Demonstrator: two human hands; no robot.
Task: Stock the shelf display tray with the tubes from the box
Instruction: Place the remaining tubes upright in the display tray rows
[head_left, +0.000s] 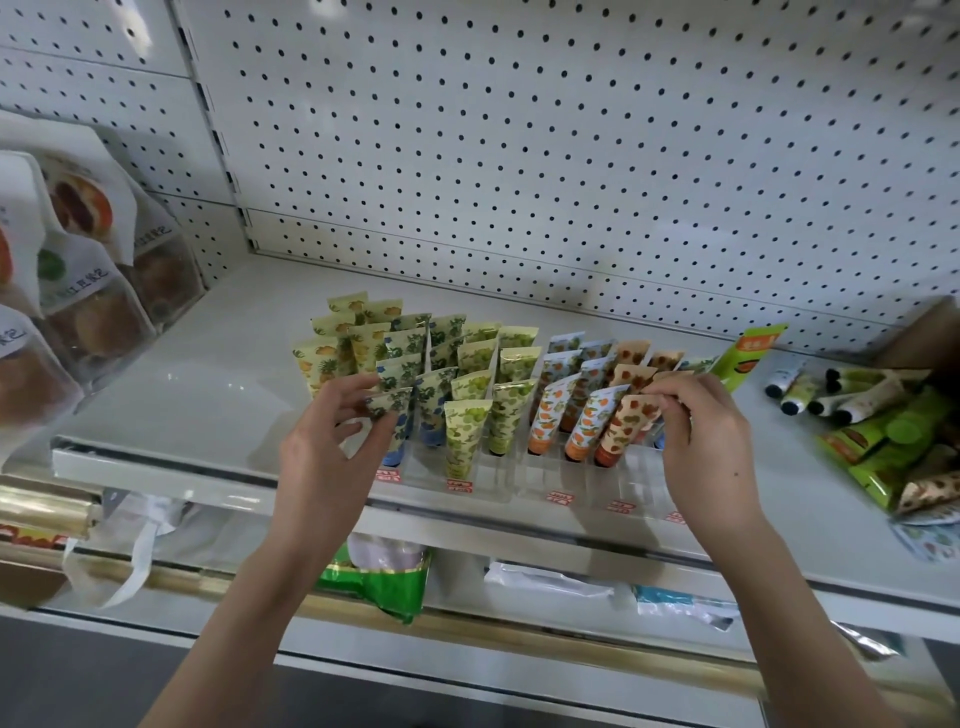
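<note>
reaching with both bare hands, a person works at a clear display tray (519, 480) that sits at the front edge of a white shop shelf (208, 384), about midway along it. the tray holds rows of small tubes standing cap-down, grouped by pattern: yellow pineapple print toward the left, then blue floral, green, orange fruit, and brown leaf print toward the right. the left hand (332, 436) pinches the crimped top of a blue floral tube (395, 415) in the front row, thumb and fingertips curled round it. the right hand (711, 436) pinches the top of a brown leaf tube (623, 426), also in the front row. near the shelf's right edge a brown cardboard box (919, 338) is partly in view, with loose tubes (841, 397) and green packets (872, 457) lying beside it. bagged pastries (98, 317) stand at the left edge. a white pegboard (519, 130) backs the shelf.
</note>
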